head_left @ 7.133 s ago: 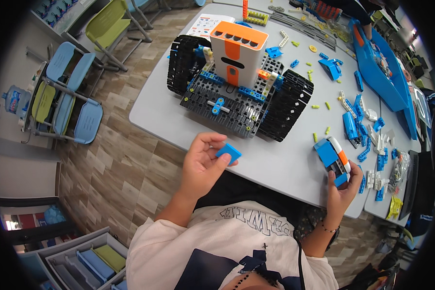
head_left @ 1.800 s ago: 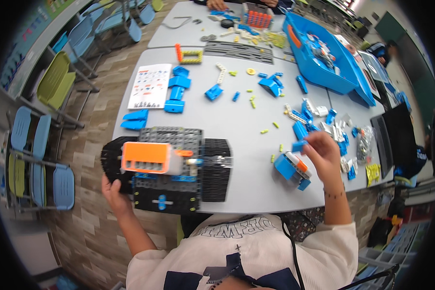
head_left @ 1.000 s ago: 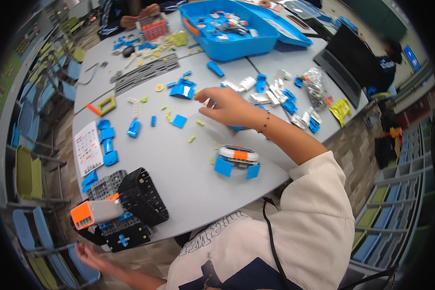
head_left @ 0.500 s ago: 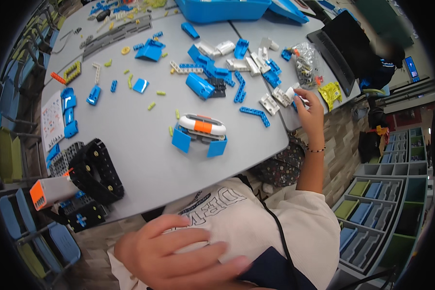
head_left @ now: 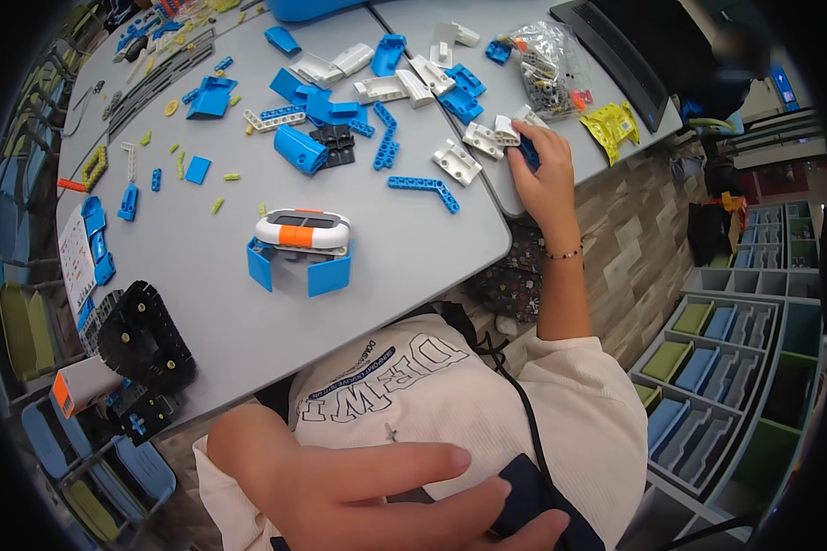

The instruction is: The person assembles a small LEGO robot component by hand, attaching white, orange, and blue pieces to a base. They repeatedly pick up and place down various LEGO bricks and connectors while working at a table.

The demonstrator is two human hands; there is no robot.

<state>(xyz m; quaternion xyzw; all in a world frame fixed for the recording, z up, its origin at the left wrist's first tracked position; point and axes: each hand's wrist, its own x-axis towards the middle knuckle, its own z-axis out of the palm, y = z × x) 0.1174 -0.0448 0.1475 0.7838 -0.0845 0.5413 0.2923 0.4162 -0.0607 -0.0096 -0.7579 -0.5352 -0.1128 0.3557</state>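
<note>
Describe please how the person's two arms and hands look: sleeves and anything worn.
Both hands are bare, with no gloves. The right hand has a thin beaded bracelet at the wrist, and a short cream sleeve covers the upper arm. The left hand wears no rings or watch.

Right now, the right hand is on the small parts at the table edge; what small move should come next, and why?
Probably close the fingers on one piece and lift it. The right hand lies over a blue piece among white bricks at the grey table edge, while the left hand rests by the chest on a dark object, away from the parts.
</note>
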